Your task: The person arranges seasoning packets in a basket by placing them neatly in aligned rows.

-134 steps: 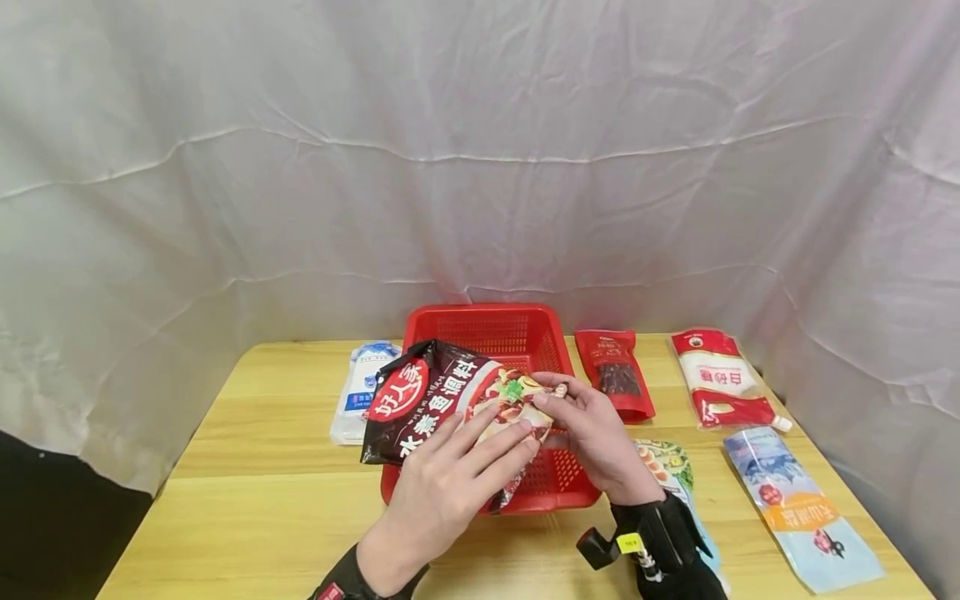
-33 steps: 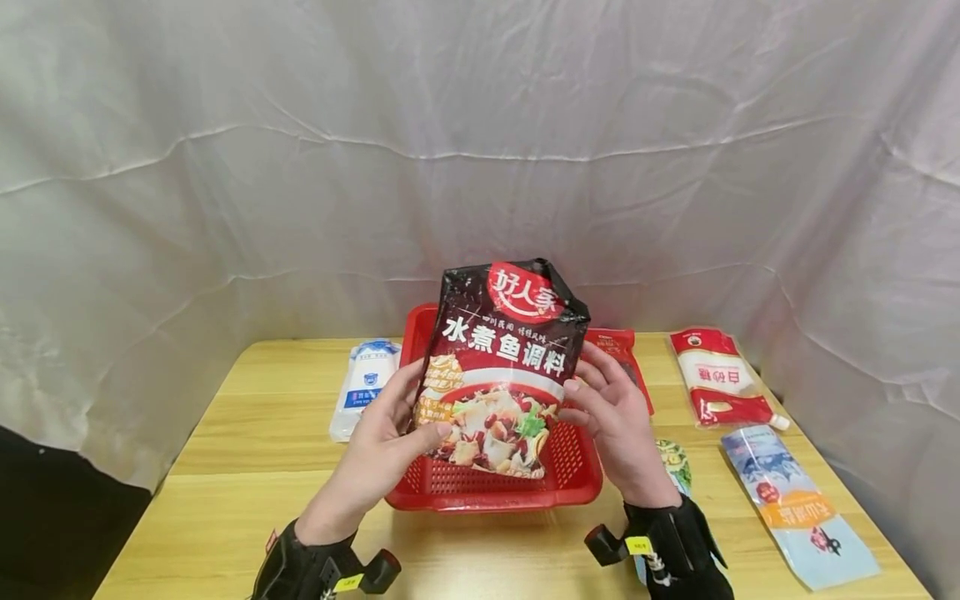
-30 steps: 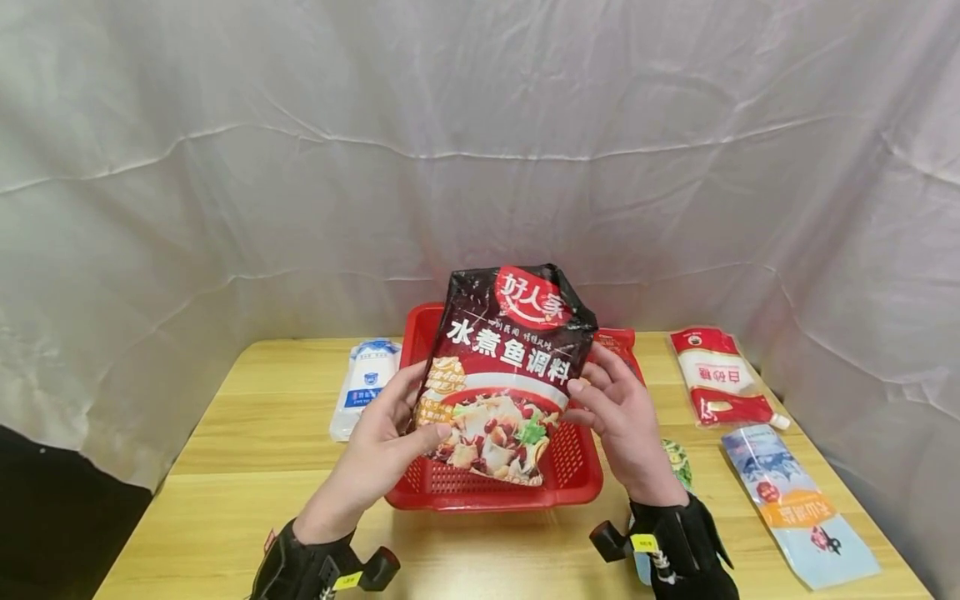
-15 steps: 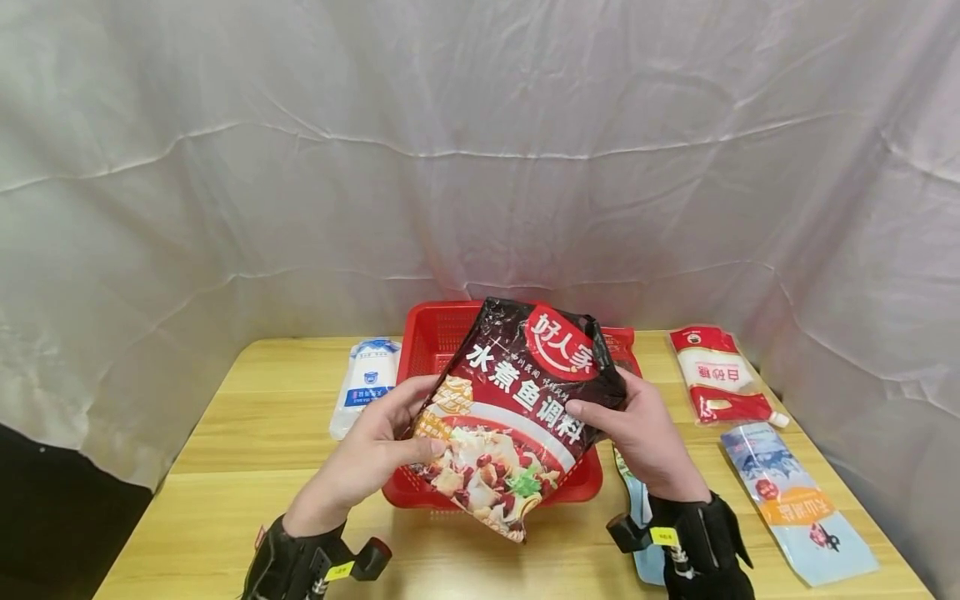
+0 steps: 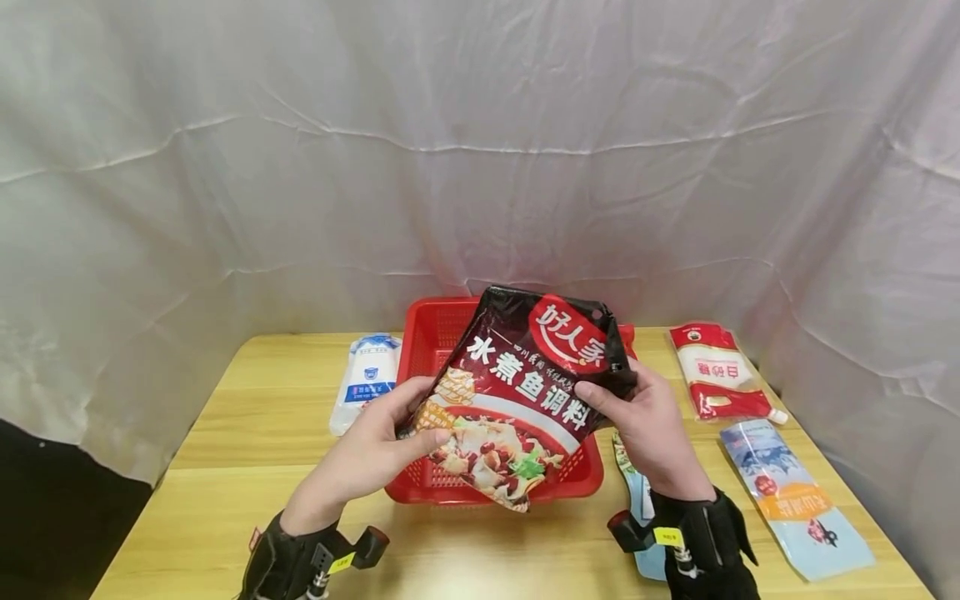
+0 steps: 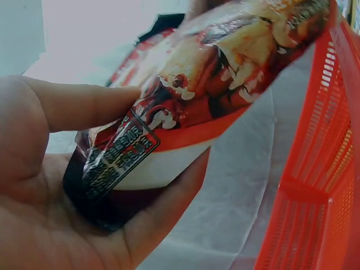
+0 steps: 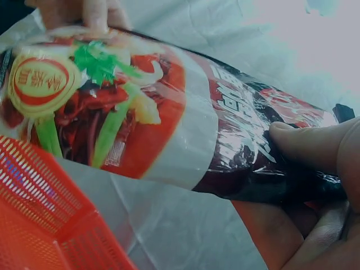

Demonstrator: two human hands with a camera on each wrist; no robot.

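Holding, with both hands, a glossy dark-brown and red plastic seasoning pouch (image 5: 525, 396) in the air, tilted, above the red perforated plastic basket (image 5: 427, 333), not touching it as far as can be told. Left hand (image 5: 371, 454) pinching the pouch's lower left edge: thumb across the printed front, fingers (image 6: 169, 197) curled underneath. Right hand (image 5: 645, 417) clamping the upper right corner the same way, thumb on top, fingers (image 7: 315, 242) wrapped behind.

Judged as a mid-air handling step, with the pouch over the basket and not yet put down. Setting it in flat would call for levelling the tilt and easing both grips off together, since a soft, filled pouch tends to sag towards whichever side gets let go first.

Crinkly, shiny film on the pouch, bulging slightly, with a flat sealed rim. Rigid lattice walls on the basket, square with rounded corners. Smooth pale wooden surface (image 5: 225, 500) underneath. Lying flat on it: a white and blue soft packet (image 5: 365, 379) left of the basket, a red and white packet (image 5: 716, 371) and a pale blue and orange packet (image 5: 795, 500) to the right. Wrinkled white cloth backdrop (image 5: 480, 150) behind.
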